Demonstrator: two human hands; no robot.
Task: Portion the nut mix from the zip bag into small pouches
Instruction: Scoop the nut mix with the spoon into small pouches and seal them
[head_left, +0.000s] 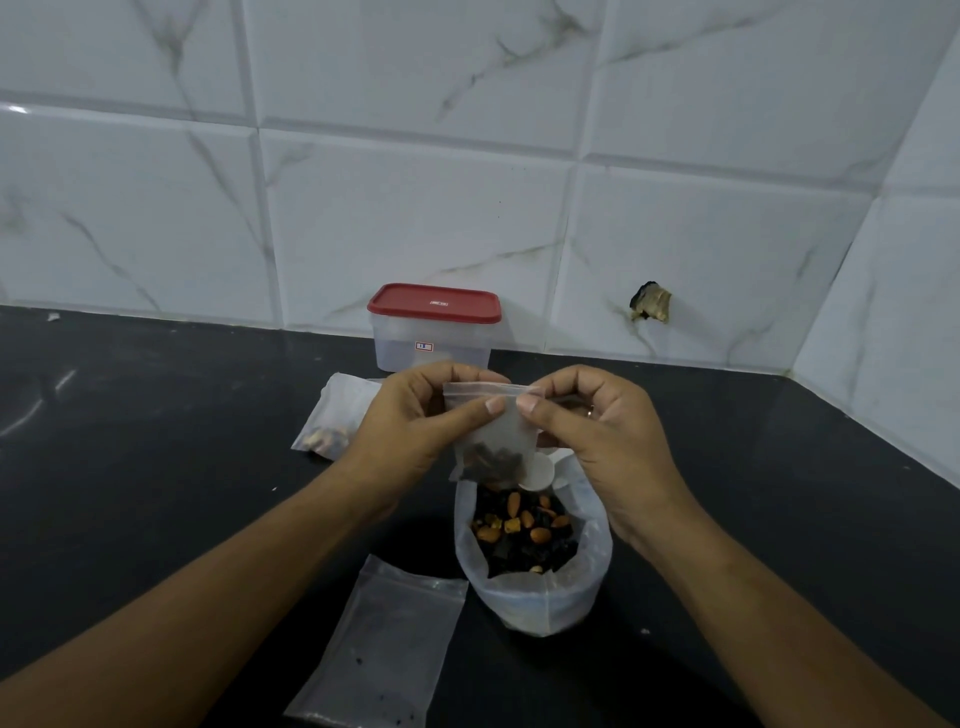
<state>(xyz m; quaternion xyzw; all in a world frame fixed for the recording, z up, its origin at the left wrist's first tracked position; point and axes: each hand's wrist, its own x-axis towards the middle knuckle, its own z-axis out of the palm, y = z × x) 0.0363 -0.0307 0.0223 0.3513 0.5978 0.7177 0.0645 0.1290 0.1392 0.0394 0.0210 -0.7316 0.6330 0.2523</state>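
A flat, empty clear plastic pouch is lying nearest on the black countertop, its near edge cut off by the frame. Just right of it, the open translucent zip bag of dark and orange nut mix is standing upright. Above it, the left hand and right hand are pinching the top strip of a small, partly filled clear pouch. A white round object is half hidden behind it. Farther left, a filled clear pouch is lying partly behind the left hand; a red-lidded clear plastic box is sitting against the marble-tiled wall.
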